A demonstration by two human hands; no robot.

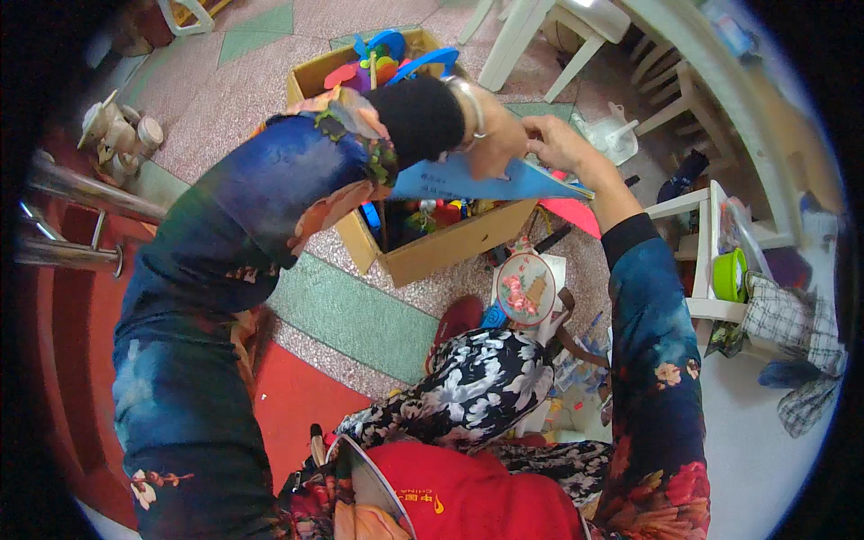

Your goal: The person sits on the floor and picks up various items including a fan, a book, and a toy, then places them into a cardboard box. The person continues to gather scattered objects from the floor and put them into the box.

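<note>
A thin blue booklet (pixel 466 183) with writing on its cover is held over an open cardboard box (pixel 466 244). My left hand (pixel 496 131), with a bracelet at the wrist, grips the booklet from above, its fingers blurred across the cover. My right hand (pixel 557 143) is at the booklet's far edge, fingers bent inward and close against my left hand. What lies between its fingertips is hidden. Colourful toy pieces (pixel 381 64) stick up from the back of the box, and more small ones show under the booklet.
An embroidery hoop with pink flowers (pixel 525 290) lies by my shoe (pixel 460 322). White stools (pixel 574 40) stand at the back right; a white shelf with a green bowl (pixel 730 275) is on the right. Metal rails (pixel 81 253) border red steps at left. Scraps litter the floor.
</note>
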